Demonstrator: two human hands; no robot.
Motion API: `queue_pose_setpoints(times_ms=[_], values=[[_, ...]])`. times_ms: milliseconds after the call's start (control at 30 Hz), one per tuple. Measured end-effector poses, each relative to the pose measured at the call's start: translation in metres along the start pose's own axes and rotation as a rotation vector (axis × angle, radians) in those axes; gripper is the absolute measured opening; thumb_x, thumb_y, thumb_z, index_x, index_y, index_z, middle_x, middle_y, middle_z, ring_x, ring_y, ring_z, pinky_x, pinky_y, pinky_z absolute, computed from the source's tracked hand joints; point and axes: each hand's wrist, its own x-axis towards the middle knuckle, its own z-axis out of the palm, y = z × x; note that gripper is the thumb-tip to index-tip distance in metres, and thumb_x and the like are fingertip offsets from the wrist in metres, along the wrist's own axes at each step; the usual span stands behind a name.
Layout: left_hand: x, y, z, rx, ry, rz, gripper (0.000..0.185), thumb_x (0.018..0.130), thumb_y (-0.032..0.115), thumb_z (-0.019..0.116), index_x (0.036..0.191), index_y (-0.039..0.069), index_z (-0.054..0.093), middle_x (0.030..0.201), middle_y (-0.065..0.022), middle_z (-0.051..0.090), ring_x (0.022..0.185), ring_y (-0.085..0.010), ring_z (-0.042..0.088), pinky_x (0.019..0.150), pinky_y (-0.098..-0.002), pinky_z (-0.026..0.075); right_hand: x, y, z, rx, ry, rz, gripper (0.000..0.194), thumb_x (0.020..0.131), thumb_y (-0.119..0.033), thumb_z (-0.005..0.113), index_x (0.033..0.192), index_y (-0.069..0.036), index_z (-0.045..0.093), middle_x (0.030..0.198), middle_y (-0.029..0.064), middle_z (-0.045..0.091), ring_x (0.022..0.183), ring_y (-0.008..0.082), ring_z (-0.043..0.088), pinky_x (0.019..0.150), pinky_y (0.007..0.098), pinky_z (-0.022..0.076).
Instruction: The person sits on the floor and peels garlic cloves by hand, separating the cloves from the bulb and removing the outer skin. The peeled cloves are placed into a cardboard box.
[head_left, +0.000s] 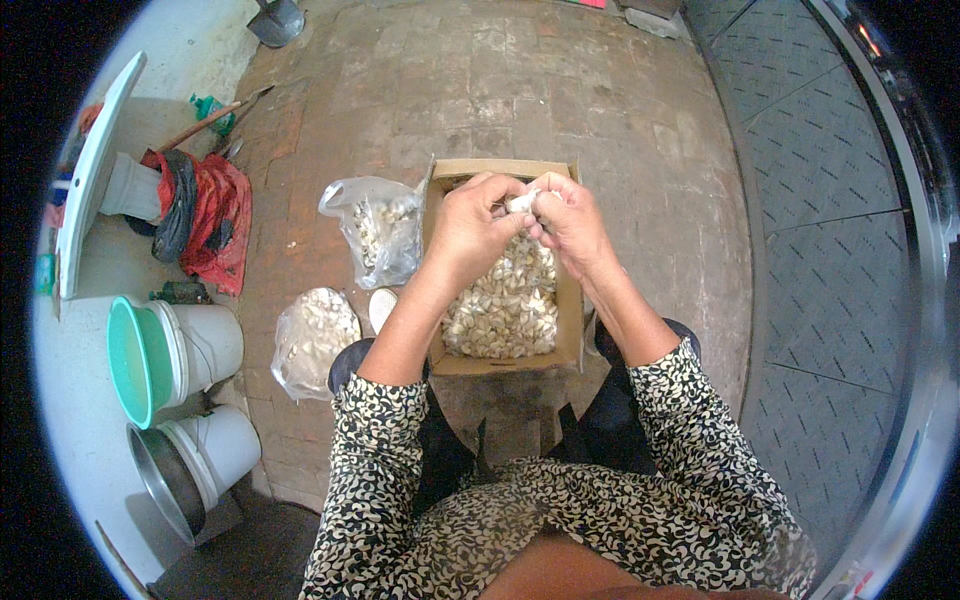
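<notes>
My left hand (484, 217) and my right hand (566, 217) meet over the far half of an open cardboard box (510, 365). Between their fingertips, both pinch a small whitish piece (523, 201), apparently garlic; the fingers cover part of it. Many pale, clove-shaped pieces (499, 322), which look like garlic cloves, fill the box below my wrists. Left of the box lies an open clear plastic bag (337, 196) with small pale and darker bits inside. Nearer to me, another clear bag (289, 371) holds whitish pieces.
A white perforated object (382, 309) lies partly behind my left forearm. Along the left wall stand white buckets (214, 345), a green basin (135, 360), a metal basin (169, 480) and red plastic bags (221, 225). A shovel blade (276, 24) rests far left. Grey panels (832, 285) line the right side.
</notes>
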Motion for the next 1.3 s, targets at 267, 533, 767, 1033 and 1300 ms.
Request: queue_pose_setpoints(times_ms=[267, 533, 767, 1033, 1300], values=[[0.002, -0.006, 0.0, -0.294, 0.013, -0.12, 0.021, 0.083, 0.006, 0.067, 0.103, 0.0, 0.064, 0.095, -0.0056, 0.066, 0.08, -0.0113, 0.062, 0.071, -0.025, 0.05, -0.001, 0.001, 0.001, 0.09, 0.027, -0.015, 0.01, 0.084, -0.009, 0.051, 0.088, -0.005, 0.059, 0.071, 0.0052, 0.061, 0.051, 0.007, 0.052, 0.039, 0.0179, 0.0343], [0.005, 0.001, -0.002, -0.651, 0.048, -0.191, 0.025, 0.09, 0.003, 0.056, 0.115, -0.002, 0.057, 0.1, -0.0062, 0.065, 0.087, -0.0117, 0.063, 0.077, -0.0255, 0.052, 0.0, -0.004, -0.007, 0.392, -0.052, 0.042, 0.011, 0.087, -0.013, 0.057, 0.09, -0.003, 0.059, 0.078, 0.0086, 0.064, 0.054, 0.0074, 0.054, 0.038, 0.0163, 0.0352], [0.004, -0.002, 0.0, -0.36, 0.039, -0.131, 0.03, 0.089, 0.002, 0.056, 0.119, -0.001, 0.057, 0.104, -0.0074, 0.066, 0.09, -0.0118, 0.062, 0.078, -0.025, 0.05, -0.004, -0.007, 0.004, 0.088, -0.01, -0.064, 0.016, 0.085, -0.015, 0.068, 0.094, -0.004, 0.062, 0.078, 0.0054, 0.066, 0.055, 0.0055, 0.055, 0.042, 0.015, 0.037], [0.004, -0.01, 0.006, -0.32, 0.036, -0.114, 0.024, 0.089, 0.001, 0.054, 0.112, 0.001, 0.06, 0.097, -0.0065, 0.066, 0.087, -0.0099, 0.061, 0.076, -0.0242, 0.05, 0.002, 0.004, 0.007, -0.255, 0.072, -0.204, 0.014, 0.086, -0.017, 0.067, 0.089, -0.003, 0.066, 0.073, 0.0013, 0.065, 0.056, 0.0058, 0.054, 0.049, 0.0213, 0.0434], [0.005, -0.001, 0.002, -0.566, 0.076, -0.185, 0.024, 0.089, -0.001, 0.054, 0.112, -0.002, 0.057, 0.097, -0.0056, 0.065, 0.083, -0.0096, 0.061, 0.072, -0.0238, 0.051, 0.002, 0.001, 0.002, -0.057, 0.039, -0.054, 0.017, 0.091, -0.018, 0.059, 0.093, -0.001, 0.064, 0.076, 0.0029, 0.065, 0.055, 0.0064, 0.053, 0.045, 0.018, 0.0388]])
